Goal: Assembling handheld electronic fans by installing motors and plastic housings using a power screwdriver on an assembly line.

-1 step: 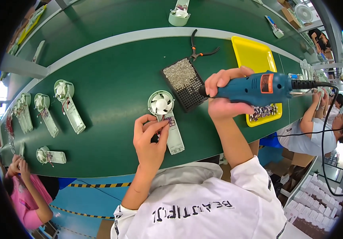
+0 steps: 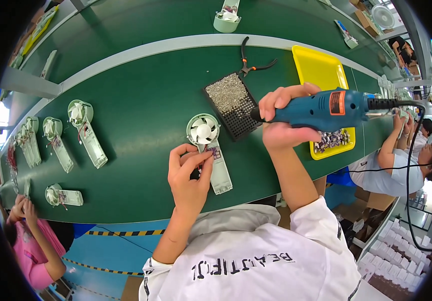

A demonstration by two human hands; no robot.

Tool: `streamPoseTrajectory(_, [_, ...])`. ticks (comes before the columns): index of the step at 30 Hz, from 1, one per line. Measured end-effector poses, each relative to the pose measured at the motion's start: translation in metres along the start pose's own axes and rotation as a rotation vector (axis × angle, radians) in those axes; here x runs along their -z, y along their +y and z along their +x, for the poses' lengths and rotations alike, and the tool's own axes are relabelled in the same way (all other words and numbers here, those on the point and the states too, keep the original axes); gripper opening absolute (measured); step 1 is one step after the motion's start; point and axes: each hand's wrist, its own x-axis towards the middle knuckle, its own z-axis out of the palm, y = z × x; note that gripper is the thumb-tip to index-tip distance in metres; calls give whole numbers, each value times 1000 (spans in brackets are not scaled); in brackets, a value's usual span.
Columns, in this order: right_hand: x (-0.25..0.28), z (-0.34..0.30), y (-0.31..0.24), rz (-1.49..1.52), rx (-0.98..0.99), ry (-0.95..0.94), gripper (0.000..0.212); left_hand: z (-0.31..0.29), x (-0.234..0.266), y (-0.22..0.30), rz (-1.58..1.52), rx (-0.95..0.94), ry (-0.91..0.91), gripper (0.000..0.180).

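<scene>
My right hand (image 2: 283, 120) is wrapped round a blue corded electric screwdriver (image 2: 321, 109), its dark nose pointing left beside a black perforated screw tray (image 2: 239, 120). Small silver screws (image 2: 226, 94) fill the tray's far part. With thumb and fingers closed together, my left hand (image 2: 188, 170) pinches at a small purple circuit board (image 2: 215, 153) in the pale green handle shell (image 2: 221, 175) of a handheld fan. The white fan blades (image 2: 203, 131) sit in the round head just beyond my fingers. Part of the board and its wires is hidden by my fingertips.
Several opened fan shells (image 2: 93, 145) lie to the left. Pliers (image 2: 246, 67) rest behind the screw tray. A yellow tray (image 2: 321, 67) at the right holds small metallic-purple parts (image 2: 332, 140). The screwdriver's black cord (image 2: 410, 165) hangs at right. Co-workers sit on both sides.
</scene>
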Motion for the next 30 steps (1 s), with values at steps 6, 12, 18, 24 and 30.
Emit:
streamPoseTrajectory(6, [-1, 1, 3, -21, -51, 50, 104, 1, 0, -1, -21, -3, -1, 14])
streamPoseTrajectory(12, [-4, 2, -1, -87, -83, 3, 104, 2, 0, 1, -31, 8, 0, 15])
streamPoseTrajectory(18, [-7, 0, -2, -73, -40, -17, 104, 0, 2, -2, -33, 5, -41, 14])
streamPoseTrajectory(24, [-15, 0, -43, 340, 73, -84, 92, 3, 4, 0, -21, -10, -14, 17])
streamPoseTrajectory(30, [-19, -38, -50, 357, -5, -296, 96, 4, 1, -2, -57, -34, -17, 19])
